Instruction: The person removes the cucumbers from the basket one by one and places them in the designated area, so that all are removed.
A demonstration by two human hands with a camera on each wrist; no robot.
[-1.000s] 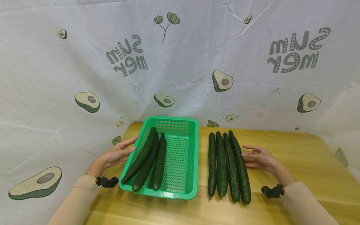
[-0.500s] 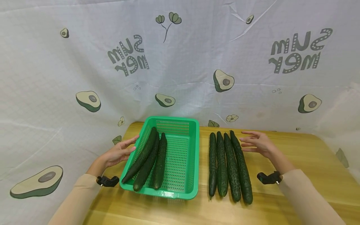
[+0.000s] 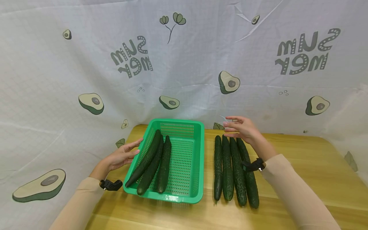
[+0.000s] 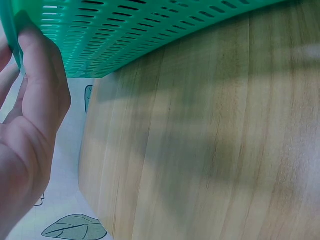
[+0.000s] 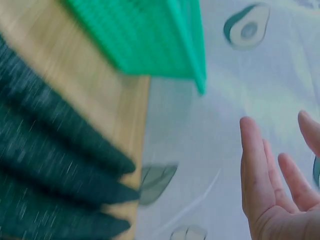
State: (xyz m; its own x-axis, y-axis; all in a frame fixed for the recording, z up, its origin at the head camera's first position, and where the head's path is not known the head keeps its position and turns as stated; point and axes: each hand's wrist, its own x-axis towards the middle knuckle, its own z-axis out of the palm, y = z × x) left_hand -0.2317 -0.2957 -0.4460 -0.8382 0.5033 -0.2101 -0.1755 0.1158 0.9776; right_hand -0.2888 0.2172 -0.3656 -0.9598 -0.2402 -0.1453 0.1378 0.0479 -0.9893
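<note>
My left hand (image 3: 122, 156) holds the left rim of a green plastic basket (image 3: 198, 159), with the rim between its digits in the left wrist view. Inside the basket, three dark green cucumbers (image 3: 164, 169) lie along its left side. Several more cucumbers (image 3: 228, 179) lie side by side on the table to the right of the basket. Over their far ends hovers my right hand (image 3: 241, 129), fingers extended and apart, holding nothing. The right wrist view shows this hand (image 5: 280, 195) off to the right of the cucumber tips (image 5: 117, 192).
A light wooden table (image 3: 296, 172) carries everything and extends to the right of the cucumbers. Behind it hangs a white cloth (image 3: 189, 70) printed with avocados and lettering. Each wrist wears a black camera mount (image 3: 110, 185).
My right hand has moved from beside the rightmost cucumber, away from me and then left over the row's far ends. The left hand, basket and cucumbers keep their places.
</note>
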